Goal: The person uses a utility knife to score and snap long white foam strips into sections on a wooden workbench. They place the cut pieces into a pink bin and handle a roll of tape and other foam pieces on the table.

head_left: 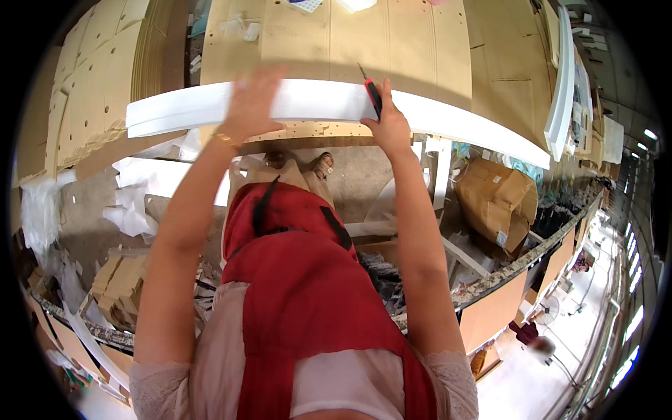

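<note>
Overhead, we press our left hand (250, 101) flat, fingers spread, on the long white foam strip (315, 101) lying across the cardboard-topped bench (420, 49); our right hand (388, 126), arm extended, grips a red utility knife (372, 94) against the strip.

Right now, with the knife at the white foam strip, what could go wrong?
1. The left hand lies flat on the white foam strip beside the red utility knife in the right hand; a slip might cut it.
2. The long strip overhangs the cardboard-covered table, so it may flex and spoil the cut.
</note>
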A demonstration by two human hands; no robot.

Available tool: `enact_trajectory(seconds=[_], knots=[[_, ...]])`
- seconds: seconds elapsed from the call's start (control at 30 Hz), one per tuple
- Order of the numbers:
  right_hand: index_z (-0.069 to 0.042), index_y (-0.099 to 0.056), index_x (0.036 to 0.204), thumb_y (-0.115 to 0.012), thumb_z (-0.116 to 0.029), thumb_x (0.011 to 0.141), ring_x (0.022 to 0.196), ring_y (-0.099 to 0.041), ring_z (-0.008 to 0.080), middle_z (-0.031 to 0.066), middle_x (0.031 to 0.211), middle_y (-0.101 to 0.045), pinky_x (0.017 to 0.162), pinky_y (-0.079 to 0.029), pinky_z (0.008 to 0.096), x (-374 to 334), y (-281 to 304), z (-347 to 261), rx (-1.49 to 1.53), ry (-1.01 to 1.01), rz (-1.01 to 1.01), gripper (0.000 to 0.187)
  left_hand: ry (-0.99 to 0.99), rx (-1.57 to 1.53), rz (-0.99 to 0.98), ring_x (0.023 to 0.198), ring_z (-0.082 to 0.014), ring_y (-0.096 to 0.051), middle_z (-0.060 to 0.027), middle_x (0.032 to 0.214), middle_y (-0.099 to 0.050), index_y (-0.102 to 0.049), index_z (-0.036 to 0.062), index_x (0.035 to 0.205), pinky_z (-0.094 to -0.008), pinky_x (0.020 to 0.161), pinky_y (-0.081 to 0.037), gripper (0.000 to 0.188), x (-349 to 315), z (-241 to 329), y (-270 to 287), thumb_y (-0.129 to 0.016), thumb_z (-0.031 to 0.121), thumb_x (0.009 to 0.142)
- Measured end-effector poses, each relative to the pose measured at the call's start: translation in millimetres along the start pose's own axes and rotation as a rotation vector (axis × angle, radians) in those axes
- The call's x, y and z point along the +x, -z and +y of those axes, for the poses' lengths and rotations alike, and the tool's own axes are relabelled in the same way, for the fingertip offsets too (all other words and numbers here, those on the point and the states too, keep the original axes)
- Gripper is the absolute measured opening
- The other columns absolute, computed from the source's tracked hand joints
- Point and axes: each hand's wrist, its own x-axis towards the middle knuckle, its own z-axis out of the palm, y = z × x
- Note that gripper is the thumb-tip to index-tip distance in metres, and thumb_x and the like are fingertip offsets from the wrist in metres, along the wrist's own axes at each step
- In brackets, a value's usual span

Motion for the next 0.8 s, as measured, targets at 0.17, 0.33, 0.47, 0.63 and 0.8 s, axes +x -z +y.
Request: enact_trajectory(seconds=[0.17, 0.33, 0.47, 0.63, 0.8], knots=[[-0.010, -0.027, 0.144, -0.080, -0.009, 0.066, 0.110, -0.058, 0.0338, 0.0142, 0.131, -0.053, 0.089, -0.050, 0.0390, 6, 5, -7, -0.088, -0.032, -0.037, 0.094, 0.055, 0.077, -0.018, 0.123, -0.0230, -0.042, -0.0076, 0.130, -0.046, -0.032, 0.0107, 0.141, -0.0501, 0.104, -0.026, 0.105, -35, -68, 11, -0.082, 0.048, 0.057], [-0.009, -0.037, 0.139, -0.072, -0.009, 0.075, 0.104, -0.060, 0.0360, 0.0189, 0.124, -0.056, 0.083, -0.051, 0.0425, 1, 1, -57, -0.144, -0.216, 0.062, 0.073, 0.030, 0.049, -0.005, 0.115, -0.0227, -0.046, -0.0067, 0.121, -0.050, -0.041, 0.0105, 0.133, -0.0458, 0.098, -0.031, 0.091, -37, -70, 15, -0.079, 0.050, 0.060], [-0.011, -0.030, 0.144, -0.055, -0.015, 0.088, 0.082, -0.064, 0.0399, 0.0250, 0.090, -0.064, 0.073, -0.049, 0.0466, -15, -19, -139, 0.143, -0.250, -0.022, 0.062, 0.045, 0.002, 0.054, 0.113, -0.0227, -0.047, -0.0063, 0.118, -0.051, -0.045, 0.0109, 0.129, -0.0455, 0.097, -0.031, 0.087, -51, -66, 8, -0.079, 0.050, 0.059], [-0.014, -0.014, 0.149, -0.047, -0.015, 0.090, 0.080, -0.059, 0.0469, 0.0293, 0.098, -0.056, 0.071, -0.049, 0.0524, -41, -71, -188, 0.255, -0.066, -0.109, 0.068, 0.038, -0.052, 0.127, 0.111, -0.0228, -0.048, -0.0061, 0.116, -0.051, -0.045, 0.0110, 0.128, -0.0456, 0.095, -0.031, 0.089, -60, -68, 8, -0.082, 0.046, 0.056], [-0.008, -0.015, 0.148, -0.050, -0.016, 0.089, 0.069, -0.061, 0.0427, 0.0269, 0.088, -0.058, 0.065, -0.052, 0.0492, -31, -86, -215, 0.125, -0.117, -0.194, 0.070, 0.052, -0.070, 0.113, 0.108, -0.0225, -0.048, -0.0054, 0.115, -0.051, -0.044, 0.0154, 0.133, -0.0456, 0.093, -0.032, 0.092, -57, -71, 10, -0.083, 0.045, 0.055]])
